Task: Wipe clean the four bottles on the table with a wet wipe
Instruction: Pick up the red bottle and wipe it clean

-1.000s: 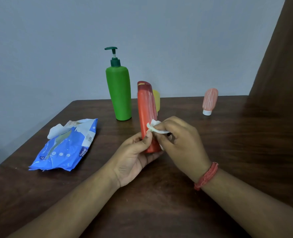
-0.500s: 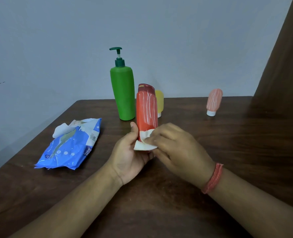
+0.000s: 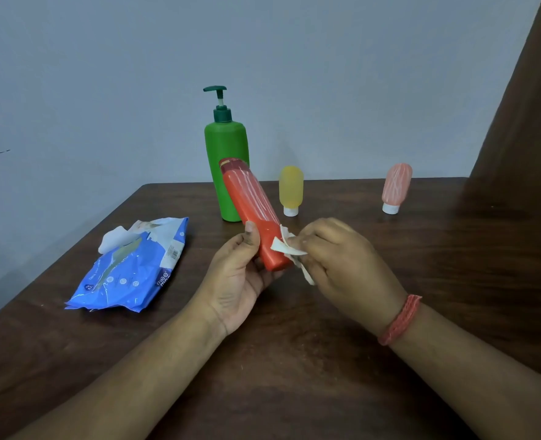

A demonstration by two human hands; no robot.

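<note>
Four bottles: green pump bottle (image 3: 227, 173), yellow tube (image 3: 290, 187), pink tube (image 3: 396, 185), orange bottle (image 3: 253, 211) (tilted left). The left hand (image 3: 239, 281) grips its base; the right hand (image 3: 339, 258) pinches one wet wipe (image 3: 286, 249).

Dim, even indoor light, soft faint shadows, slight wide-angle bending at edges, mild softness throughout

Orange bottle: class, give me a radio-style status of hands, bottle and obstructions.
Left hand grips orange bottle, tilted off table. Right hand pinches wet wipe against its lower end. Nothing in the way.
</note>
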